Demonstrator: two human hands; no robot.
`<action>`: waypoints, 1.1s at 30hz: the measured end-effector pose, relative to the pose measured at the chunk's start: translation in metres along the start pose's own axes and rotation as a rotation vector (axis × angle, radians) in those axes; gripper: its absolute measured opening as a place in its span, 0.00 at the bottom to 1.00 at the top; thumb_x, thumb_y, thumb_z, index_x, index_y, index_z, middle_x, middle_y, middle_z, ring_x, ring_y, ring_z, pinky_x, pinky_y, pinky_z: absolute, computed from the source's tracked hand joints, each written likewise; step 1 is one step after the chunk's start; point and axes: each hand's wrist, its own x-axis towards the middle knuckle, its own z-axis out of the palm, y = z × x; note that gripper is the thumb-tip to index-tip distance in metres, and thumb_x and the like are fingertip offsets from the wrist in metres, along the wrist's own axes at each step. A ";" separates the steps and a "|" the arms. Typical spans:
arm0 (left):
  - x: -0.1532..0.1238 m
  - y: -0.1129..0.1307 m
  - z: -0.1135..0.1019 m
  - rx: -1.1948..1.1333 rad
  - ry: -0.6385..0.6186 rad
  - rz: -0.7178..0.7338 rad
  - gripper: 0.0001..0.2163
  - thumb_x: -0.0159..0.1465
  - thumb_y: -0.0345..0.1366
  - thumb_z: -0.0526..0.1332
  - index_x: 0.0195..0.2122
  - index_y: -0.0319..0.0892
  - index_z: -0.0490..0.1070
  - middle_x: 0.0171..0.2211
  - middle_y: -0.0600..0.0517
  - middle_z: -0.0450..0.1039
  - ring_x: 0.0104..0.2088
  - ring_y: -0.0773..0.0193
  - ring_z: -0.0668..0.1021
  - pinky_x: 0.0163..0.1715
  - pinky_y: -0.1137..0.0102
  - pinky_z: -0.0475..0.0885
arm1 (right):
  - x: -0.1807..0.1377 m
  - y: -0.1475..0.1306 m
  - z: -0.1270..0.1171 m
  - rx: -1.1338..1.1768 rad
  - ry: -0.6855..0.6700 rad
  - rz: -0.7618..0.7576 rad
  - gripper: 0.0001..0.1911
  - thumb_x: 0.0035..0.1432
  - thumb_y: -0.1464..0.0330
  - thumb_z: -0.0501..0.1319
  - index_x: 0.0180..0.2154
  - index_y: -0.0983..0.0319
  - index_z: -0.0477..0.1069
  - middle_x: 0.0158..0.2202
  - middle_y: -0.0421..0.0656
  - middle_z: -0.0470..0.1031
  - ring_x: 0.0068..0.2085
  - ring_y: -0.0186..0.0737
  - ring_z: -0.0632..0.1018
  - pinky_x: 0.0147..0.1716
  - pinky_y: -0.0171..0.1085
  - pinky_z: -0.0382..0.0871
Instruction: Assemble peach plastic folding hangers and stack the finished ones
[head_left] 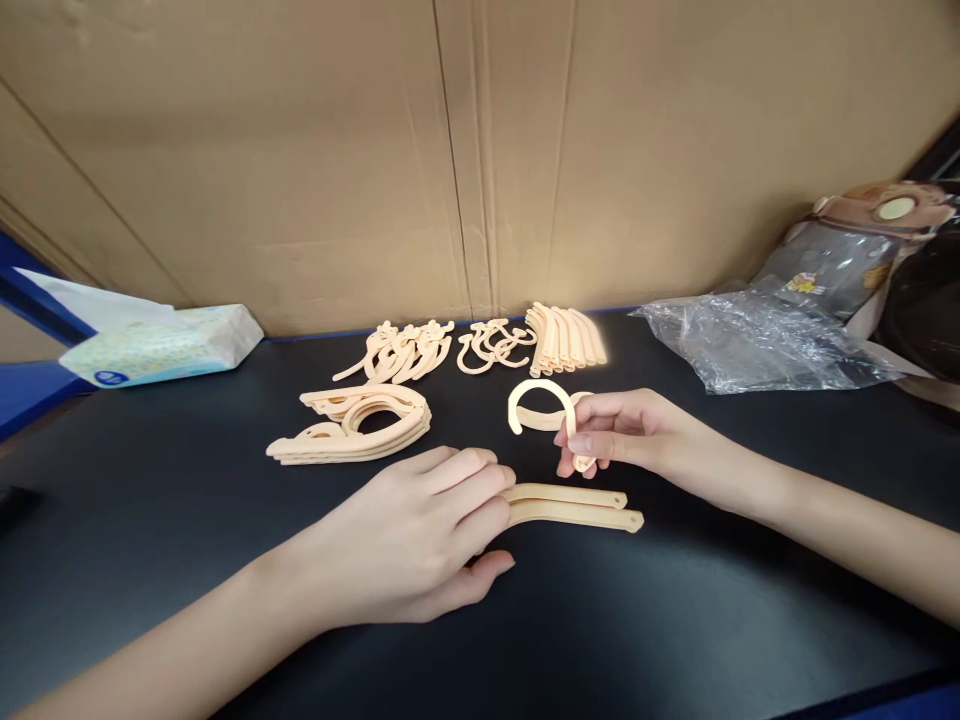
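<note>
Peach-coloured plastic folding-hanger parts lie on the black table. My left hand (442,530), palm down, has its fingers curled over the near ends of two hanger arms (574,505) lying side by side; its thumb stands apart from them. A round hanger hook (540,388) is pinched by its stem between the thumb and fingers of my right hand (622,430), above the table. Behind the hook shows another curved peach piece (540,419), partly hidden by that hand. Left of the hands lies a stack of folded hangers (360,440).
At the back are curved parts (409,352), loose hooks (495,347) and a row of hanger arms (566,340). A tissue pack (165,345) lies left. On the right are crumpled clear plastic (765,335) and a bottle (840,255). Cardboard (337,150) walls the back.
</note>
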 end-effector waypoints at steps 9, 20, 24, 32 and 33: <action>0.003 0.001 0.005 -0.136 -0.081 -0.124 0.07 0.66 0.35 0.55 0.38 0.38 0.70 0.42 0.47 0.72 0.40 0.57 0.74 0.37 0.63 0.73 | -0.001 0.002 0.002 -0.030 -0.002 0.023 0.11 0.60 0.62 0.62 0.35 0.64 0.73 0.31 0.40 0.78 0.32 0.31 0.74 0.34 0.31 0.68; 0.011 0.024 0.011 -0.062 -0.030 -0.278 0.05 0.67 0.31 0.53 0.37 0.38 0.68 0.45 0.43 0.72 0.45 0.53 0.74 0.40 0.60 0.73 | 0.001 0.001 0.005 0.004 -0.024 0.050 0.14 0.59 0.58 0.62 0.35 0.64 0.72 0.30 0.41 0.76 0.32 0.33 0.74 0.36 0.34 0.69; 0.008 0.020 0.008 -0.153 0.048 -0.314 0.05 0.68 0.33 0.53 0.37 0.39 0.67 0.42 0.47 0.72 0.41 0.57 0.74 0.39 0.63 0.71 | 0.000 0.000 0.005 0.031 -0.012 0.054 0.13 0.58 0.59 0.63 0.35 0.64 0.73 0.30 0.41 0.77 0.31 0.33 0.74 0.36 0.35 0.69; 0.008 0.007 -0.004 -0.756 0.182 -0.708 0.05 0.66 0.39 0.58 0.38 0.45 0.68 0.30 0.56 0.70 0.28 0.69 0.71 0.26 0.74 0.69 | 0.001 0.003 0.002 0.090 -0.011 0.072 0.12 0.58 0.61 0.63 0.36 0.64 0.74 0.31 0.41 0.78 0.32 0.33 0.75 0.36 0.35 0.67; 0.009 0.006 -0.005 -0.839 0.197 -0.740 0.05 0.66 0.39 0.58 0.39 0.45 0.69 0.30 0.56 0.71 0.28 0.69 0.72 0.26 0.74 0.70 | 0.001 0.003 0.002 0.093 -0.012 0.072 0.12 0.58 0.61 0.63 0.36 0.63 0.74 0.31 0.42 0.78 0.33 0.34 0.75 0.36 0.35 0.67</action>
